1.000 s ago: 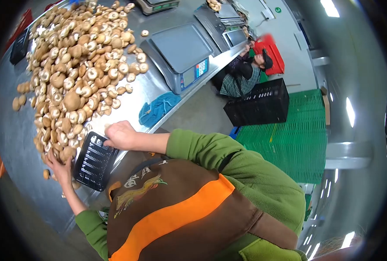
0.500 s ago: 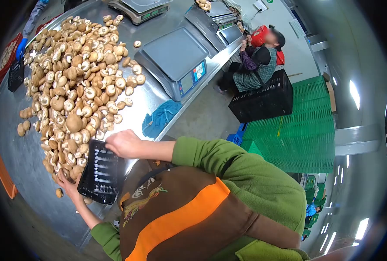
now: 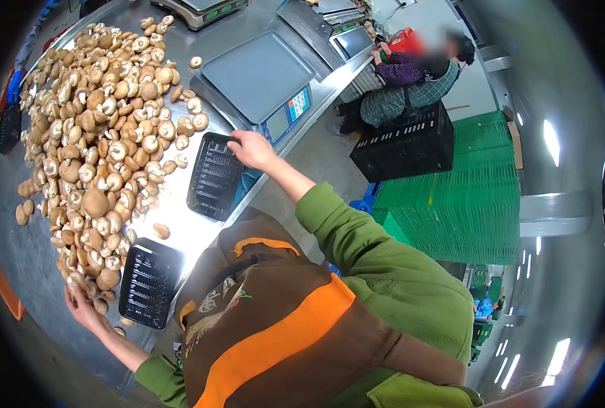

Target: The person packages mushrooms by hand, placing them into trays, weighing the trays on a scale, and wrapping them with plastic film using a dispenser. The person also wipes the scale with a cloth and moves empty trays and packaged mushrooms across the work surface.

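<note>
My right hand (image 3: 255, 150) grips the upper corner of an empty black plastic tray (image 3: 214, 178), fingers closed on its rim. This tray is tilted above the table's near edge, partly covering a blue cloth (image 3: 249, 181). A second empty black tray (image 3: 151, 284) lies at the near side of a large heap of brown mushrooms (image 3: 95, 146). To the left of that tray, my left hand (image 3: 85, 309) is at the heap's lower edge, its fingers closed around a mushroom (image 3: 76, 279) that they partly hide. One loose mushroom (image 3: 161, 231) sits between the two trays.
A digital scale (image 3: 256, 75) stands on the metal table (image 3: 180, 58), with another scale (image 3: 204, 10) behind it. A seated co-worker (image 3: 404, 88) is at the right on a black crate (image 3: 408, 143). Green crates (image 3: 452, 197) are stacked behind. A blue-gloved hand (image 3: 14, 86) shows far left.
My right hand has moved up and right with a tray, away from the other tray, which now lies apart. My left hand has shifted down and left along the heap.
</note>
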`<action>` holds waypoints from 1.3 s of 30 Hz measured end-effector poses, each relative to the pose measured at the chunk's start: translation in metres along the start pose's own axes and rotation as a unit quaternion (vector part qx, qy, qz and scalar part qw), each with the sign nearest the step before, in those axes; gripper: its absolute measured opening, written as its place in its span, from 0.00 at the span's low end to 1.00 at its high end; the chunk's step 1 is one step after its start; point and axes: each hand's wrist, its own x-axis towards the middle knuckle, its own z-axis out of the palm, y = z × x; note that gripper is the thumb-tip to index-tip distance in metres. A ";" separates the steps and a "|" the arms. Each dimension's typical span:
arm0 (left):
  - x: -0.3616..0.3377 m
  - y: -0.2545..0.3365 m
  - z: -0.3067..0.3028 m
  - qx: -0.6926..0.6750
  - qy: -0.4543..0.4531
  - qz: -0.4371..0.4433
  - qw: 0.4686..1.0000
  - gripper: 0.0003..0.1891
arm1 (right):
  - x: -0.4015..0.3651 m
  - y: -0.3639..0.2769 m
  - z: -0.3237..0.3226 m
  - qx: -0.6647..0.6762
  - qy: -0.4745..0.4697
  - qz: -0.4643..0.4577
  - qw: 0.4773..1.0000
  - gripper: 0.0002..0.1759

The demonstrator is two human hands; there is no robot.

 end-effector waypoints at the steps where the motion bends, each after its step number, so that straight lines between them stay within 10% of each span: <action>1: -0.021 0.033 0.017 -0.131 -0.035 0.001 0.991 0.27 | 0.009 0.009 0.003 0.001 -0.004 0.001 1.000 0.16; 8: -0.147 0.093 0.154 -0.428 -0.305 -0.163 0.835 0.15 | 0.071 0.023 0.030 -0.047 -0.210 -0.018 0.976 0.20; 12: -0.198 0.026 0.247 -0.393 -0.128 -0.358 0.837 0.16 | 0.086 0.035 0.029 0.083 -0.267 0.083 0.956 0.18; 22: -0.111 -0.012 0.299 -0.447 0.061 -0.386 0.805 0.46 | 0.132 -0.009 0.078 0.291 -0.228 0.122 0.921 0.16; 33: -0.070 0.008 0.335 -0.154 0.086 0.047 0.983 0.27 | 0.174 -0.057 0.146 0.347 -0.215 -0.044 0.912 0.13; 39: -0.098 0.037 0.332 0.001 0.064 0.184 0.981 0.21 | 0.111 -0.026 0.096 0.423 -0.193 0.003 0.885 0.12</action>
